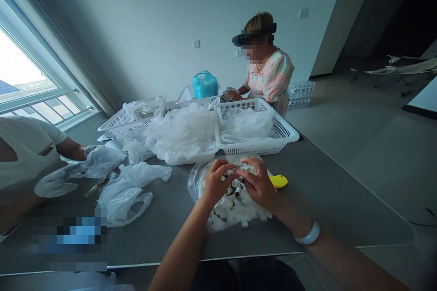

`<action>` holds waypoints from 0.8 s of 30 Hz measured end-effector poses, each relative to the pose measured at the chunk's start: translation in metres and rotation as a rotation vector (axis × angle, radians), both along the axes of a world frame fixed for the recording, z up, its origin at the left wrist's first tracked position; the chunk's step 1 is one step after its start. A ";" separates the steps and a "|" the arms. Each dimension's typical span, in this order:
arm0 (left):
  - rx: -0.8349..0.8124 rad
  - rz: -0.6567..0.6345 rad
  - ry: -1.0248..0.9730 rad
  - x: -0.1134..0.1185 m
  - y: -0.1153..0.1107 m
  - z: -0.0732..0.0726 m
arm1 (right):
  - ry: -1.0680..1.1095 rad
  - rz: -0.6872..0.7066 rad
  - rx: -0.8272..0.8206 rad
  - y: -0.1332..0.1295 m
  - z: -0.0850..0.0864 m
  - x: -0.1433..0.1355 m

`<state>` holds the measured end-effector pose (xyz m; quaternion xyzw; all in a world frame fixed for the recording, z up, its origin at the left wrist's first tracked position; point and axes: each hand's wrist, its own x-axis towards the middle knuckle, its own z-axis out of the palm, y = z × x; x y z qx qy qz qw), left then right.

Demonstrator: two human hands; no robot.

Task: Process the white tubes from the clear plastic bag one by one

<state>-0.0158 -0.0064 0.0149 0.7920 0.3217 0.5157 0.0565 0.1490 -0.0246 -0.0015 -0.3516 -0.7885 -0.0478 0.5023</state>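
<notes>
Both my hands meet above a clear plastic bag [196,182] full of small white tubular parts [235,211] on the dark table. My left hand [220,182] pinches a small white part [235,171] between its fingertips. Close beside it, my right hand [257,184] has its fingers closed on the same small part, as far as I can see. A light bracelet circles my right wrist. Just right of the bag lies a yellow tool [279,182], partly hidden behind my right hand.
White baskets [290,134] with clear plastic bags stand at the table's back, one with a blue bag [205,85]. Loose plastic bags [126,195] lie on the left, near a gloved person [30,150]. Another person [269,72] stands behind the table.
</notes>
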 end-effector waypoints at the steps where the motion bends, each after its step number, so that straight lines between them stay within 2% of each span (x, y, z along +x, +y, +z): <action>1: 0.025 0.000 0.022 0.000 0.000 -0.001 | -0.025 -0.002 0.016 0.000 -0.001 -0.001; 5: 0.138 0.042 0.131 0.003 -0.001 -0.005 | -0.070 0.007 -0.016 0.004 -0.006 -0.004; 10: 0.240 0.144 0.246 0.006 -0.004 -0.009 | -0.017 0.114 -0.251 0.003 -0.015 -0.011; 15: 0.220 0.210 0.309 0.000 0.000 -0.009 | 0.082 0.153 -0.393 0.001 -0.011 -0.011; 19: 0.035 0.248 0.080 -0.005 0.006 -0.010 | 0.158 0.079 -0.302 0.001 0.000 -0.005; 22: -0.273 0.189 -0.222 -0.004 0.007 -0.008 | 0.172 0.053 -0.212 0.000 0.005 -0.002; 24: -0.549 0.058 -0.461 -0.001 0.006 -0.005 | 0.149 0.079 -0.152 -0.002 0.007 -0.001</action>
